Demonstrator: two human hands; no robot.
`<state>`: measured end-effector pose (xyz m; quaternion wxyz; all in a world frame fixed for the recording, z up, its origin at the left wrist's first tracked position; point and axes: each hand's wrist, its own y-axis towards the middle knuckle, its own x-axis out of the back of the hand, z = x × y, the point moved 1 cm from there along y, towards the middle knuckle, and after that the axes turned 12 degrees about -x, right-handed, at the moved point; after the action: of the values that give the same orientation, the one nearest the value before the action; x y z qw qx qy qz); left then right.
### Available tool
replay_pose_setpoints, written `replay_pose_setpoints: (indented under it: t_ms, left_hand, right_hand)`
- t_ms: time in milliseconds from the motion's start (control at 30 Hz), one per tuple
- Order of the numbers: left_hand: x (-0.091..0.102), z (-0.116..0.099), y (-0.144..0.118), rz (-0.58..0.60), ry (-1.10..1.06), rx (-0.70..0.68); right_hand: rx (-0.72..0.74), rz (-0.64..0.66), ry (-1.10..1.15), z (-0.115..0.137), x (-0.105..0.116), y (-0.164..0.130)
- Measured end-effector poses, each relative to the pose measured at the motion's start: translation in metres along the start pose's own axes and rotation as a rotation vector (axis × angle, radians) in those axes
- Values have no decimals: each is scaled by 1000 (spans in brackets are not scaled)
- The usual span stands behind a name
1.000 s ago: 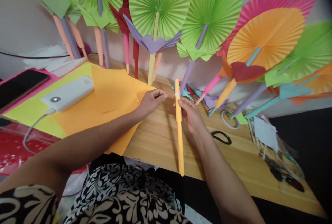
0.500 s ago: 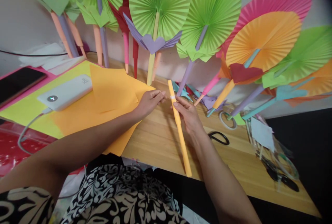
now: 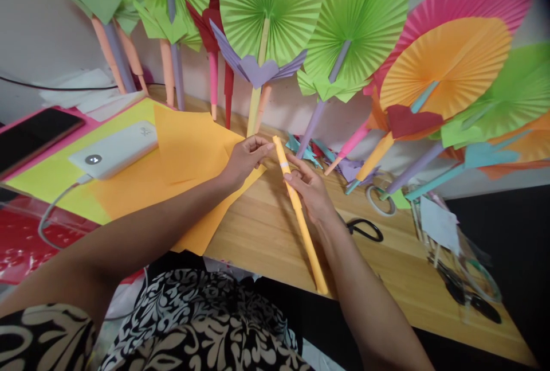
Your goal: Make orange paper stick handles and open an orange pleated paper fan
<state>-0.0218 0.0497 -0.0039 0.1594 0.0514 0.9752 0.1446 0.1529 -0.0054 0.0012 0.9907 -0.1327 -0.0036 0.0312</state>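
Note:
My right hand (image 3: pixel 310 190) holds a long yellow-orange rolled paper tube (image 3: pixel 306 233) around its upper part, thumb in front. The tube slants, its upper end away from me and its lower end by the table's front edge. A whitish band, like tape, circles it just above my right thumb. My left hand (image 3: pixel 247 160) has its thumb and fingertips pinched together right beside the tube's upper end; what is between them is too small to make out. Under my left forearm lie orange paper sheets (image 3: pixel 189 144).
Paper fans, one a large green fan (image 3: pixel 271 10), lean along the wall. A white power bank (image 3: pixel 116 150) and a dark phone (image 3: pixel 36 136) lie left on yellow paper (image 3: pixel 38 179). Right are a tape roll (image 3: pixel 380 200), a black scissors handle (image 3: pixel 365 230), paper scraps (image 3: pixel 350 170) and more scissors (image 3: pixel 466 296).
My left fingertips have moved from beside the whitish band up to the tube's upper end. My right hand keeps its hold. The whole view has shifted slightly.

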Motion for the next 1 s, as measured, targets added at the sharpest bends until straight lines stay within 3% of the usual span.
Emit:
replay_pose_setpoints:
  t_ms: [133, 500, 733, 867, 1000]
  left_hand:
    - [1, 1, 1, 0, -30, 3]
    - [0, 1, 2, -35, -305, 210]
    - [3, -1, 5, -48, -152, 32]
    - [5, -4, 9, -76, -171, 92]
    - [11, -7, 14, -187, -237, 134]
  right_hand:
    - [13, 4, -32, 1, -3, -1]
    - [-29, 54, -29, 0, -2, -2]
    - [48, 83, -97, 2, -4, -4]
    - [35, 96, -127, 1, -6, -5]
    - [-5, 95, -84, -2, -5, -3]
